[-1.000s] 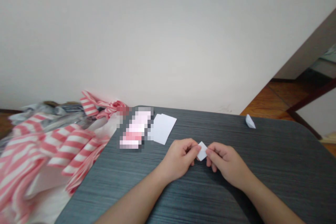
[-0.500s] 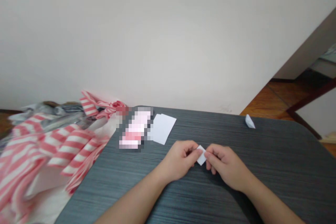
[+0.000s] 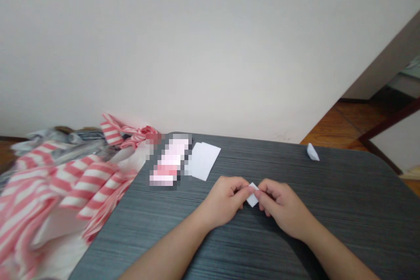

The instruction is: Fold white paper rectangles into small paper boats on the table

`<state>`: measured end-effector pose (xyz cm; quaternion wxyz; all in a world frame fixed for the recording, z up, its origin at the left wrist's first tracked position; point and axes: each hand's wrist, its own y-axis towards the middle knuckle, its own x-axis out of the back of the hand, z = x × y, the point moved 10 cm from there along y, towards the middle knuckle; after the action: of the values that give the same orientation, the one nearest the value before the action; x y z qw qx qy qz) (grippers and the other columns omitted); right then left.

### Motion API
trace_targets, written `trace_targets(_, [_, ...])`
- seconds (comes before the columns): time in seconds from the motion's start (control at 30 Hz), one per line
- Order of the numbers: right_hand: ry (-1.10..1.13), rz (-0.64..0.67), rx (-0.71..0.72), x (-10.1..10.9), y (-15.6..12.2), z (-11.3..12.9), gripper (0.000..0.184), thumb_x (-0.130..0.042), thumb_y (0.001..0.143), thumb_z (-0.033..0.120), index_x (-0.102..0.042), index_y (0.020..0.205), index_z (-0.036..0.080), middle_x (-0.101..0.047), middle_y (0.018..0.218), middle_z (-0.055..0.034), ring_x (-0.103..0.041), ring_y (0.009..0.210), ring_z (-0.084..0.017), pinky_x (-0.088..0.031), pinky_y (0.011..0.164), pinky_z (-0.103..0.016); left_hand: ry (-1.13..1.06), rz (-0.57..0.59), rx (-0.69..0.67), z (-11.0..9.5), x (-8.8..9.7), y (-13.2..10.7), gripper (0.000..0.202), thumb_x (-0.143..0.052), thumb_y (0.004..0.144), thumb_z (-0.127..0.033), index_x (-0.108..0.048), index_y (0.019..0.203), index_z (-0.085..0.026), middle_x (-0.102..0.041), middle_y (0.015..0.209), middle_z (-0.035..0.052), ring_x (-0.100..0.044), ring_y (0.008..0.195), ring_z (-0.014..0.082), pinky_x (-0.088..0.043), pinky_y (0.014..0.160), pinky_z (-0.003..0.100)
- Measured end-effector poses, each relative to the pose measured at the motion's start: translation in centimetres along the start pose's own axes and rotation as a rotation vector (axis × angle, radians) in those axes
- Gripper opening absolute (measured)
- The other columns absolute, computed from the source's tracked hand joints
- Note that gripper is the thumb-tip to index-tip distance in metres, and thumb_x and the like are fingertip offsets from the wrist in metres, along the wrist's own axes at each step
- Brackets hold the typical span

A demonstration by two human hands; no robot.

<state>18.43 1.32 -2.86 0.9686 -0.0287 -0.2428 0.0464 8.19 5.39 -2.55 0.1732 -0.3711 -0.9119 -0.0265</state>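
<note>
Readable text: none.
Pixelated pink-and-white rectangular item (image 3: 169, 162): markings unreadable.
Small folded white paper piece (image 3: 252, 197): no legible print.

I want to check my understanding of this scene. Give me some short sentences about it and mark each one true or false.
1. The left hand and the right hand both hold a small white paper. True.
2. The small white paper lies flat on the table, away from the hands. False: it is held up between the fingers of both hands.
3. White paper sheets lie on the dark gray table. True.
4. The striped cloth is blue and white. False: it is pink and white.
5. A folded paper lies near the far right edge of the table. True.
</note>
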Motion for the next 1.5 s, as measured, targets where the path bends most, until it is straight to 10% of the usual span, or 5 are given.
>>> trace_targets(0.9, [0.091,-0.056,-0.059,0.7,0.3,-2.1,0.027,-0.048,0.095,0.037,-0.059,0.079,0.019,-0.056,0.058,0.0028,-0.049,0.050,-0.012,-0.037,0.051,-0.023,-0.134,0.003,-0.047,0.1,-0.4,0.1,0.018,-0.056,0.089,-0.029,-0.067,0.094,-0.016,-0.065,0.075,0.0000,-0.053,0.055,0.0090,-0.041,0.054,0.019])
trace_targets(1.5, [0.082,-0.061,-0.072,0.8,0.4,-1.6,0.029,-0.049,0.094,0.037,-0.057,0.072,0.020,-0.056,0.056,0.0032,-0.053,0.050,-0.012,-0.039,0.050,-0.022,0.136,-0.058,-0.150,-1.5,0.3,-0.2,0.032,-0.044,0.096,-0.027,-0.066,0.074,-0.017,-0.059,0.056,-0.0018,-0.055,0.055,0.0109,-0.040,0.060,0.021])
